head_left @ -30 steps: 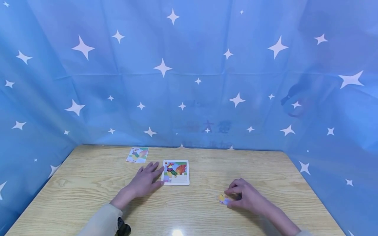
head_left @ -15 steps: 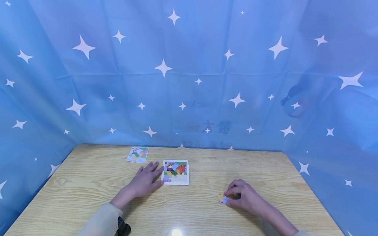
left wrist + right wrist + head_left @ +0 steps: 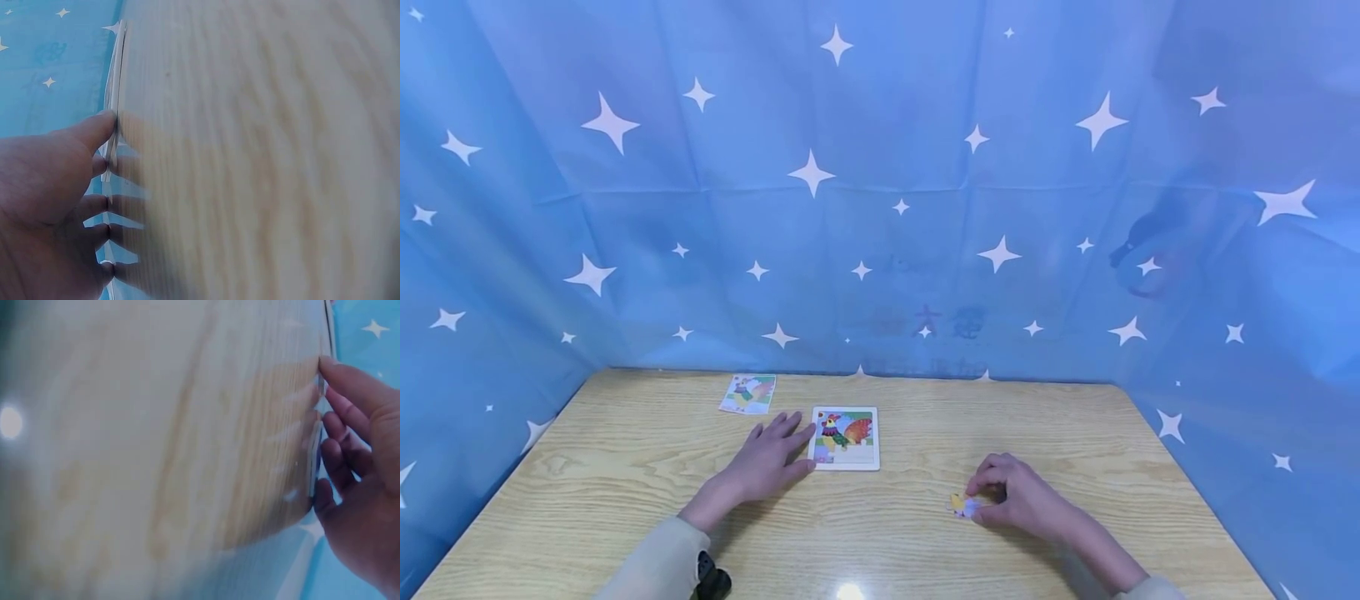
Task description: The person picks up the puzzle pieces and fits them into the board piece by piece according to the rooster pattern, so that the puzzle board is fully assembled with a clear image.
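Note:
A rooster jigsaw in a white frame (image 3: 876,442) lies mid-table, its lower right part showing pale bare backing. My left hand (image 3: 763,462) rests flat on the table with fingers spread, thumb and index fingertip right at the frame's left edge. Off to the right, my right hand (image 3: 1018,500) pinches a small yellow and lilac puzzle piece (image 3: 958,505) between thumb and fingers, low over the wood. In the right wrist view the fingers (image 3: 340,456) curl at the tabletop, where a thin piece edge (image 3: 314,456) shows beside them; part of what lies under the palm is hidden.
A printed rooster picture card (image 3: 748,394) lies at the back left, beyond my left fingers. The wood-grain table (image 3: 865,533) ends at a blue star-patterned curtain (image 3: 880,233) behind and on both sides. A black strap device (image 3: 711,577) is on the left wrist.
My right hand has slid slightly left with the puzzle piece. The left hand, the frame and the picture card stay where they were.

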`<act>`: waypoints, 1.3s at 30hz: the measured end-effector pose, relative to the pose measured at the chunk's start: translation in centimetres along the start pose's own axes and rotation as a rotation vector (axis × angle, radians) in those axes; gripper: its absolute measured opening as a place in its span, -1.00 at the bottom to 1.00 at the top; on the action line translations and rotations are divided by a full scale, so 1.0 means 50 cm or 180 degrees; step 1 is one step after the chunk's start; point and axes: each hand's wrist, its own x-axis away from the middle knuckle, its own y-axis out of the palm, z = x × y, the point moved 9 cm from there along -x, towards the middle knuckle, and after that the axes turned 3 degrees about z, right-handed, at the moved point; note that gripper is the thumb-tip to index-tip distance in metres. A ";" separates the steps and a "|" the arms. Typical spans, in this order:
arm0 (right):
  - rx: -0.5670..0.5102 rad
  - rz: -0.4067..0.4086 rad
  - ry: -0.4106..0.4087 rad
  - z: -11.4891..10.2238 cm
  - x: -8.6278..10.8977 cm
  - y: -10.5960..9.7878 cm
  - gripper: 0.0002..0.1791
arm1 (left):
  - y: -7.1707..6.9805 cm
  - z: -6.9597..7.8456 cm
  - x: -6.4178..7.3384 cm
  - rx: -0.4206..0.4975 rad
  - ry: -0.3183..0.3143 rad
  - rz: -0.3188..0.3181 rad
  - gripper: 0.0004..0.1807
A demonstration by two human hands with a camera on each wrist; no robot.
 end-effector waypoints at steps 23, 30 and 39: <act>-0.0989 -0.0076 0.0692 0.000 -0.045 0.022 -0.85 | 0.006 -0.007 0.000 -0.0023 0.0097 0.0105 -0.31; -0.0924 0.0142 0.0591 -0.031 -0.105 0.043 -0.81 | 0.000 -0.002 0.003 -0.0002 -0.0024 0.0052 -0.34; -0.0866 0.0304 0.0542 -0.070 -0.188 0.082 -0.87 | -0.004 0.001 0.001 -0.0048 -0.0094 -0.0007 -0.35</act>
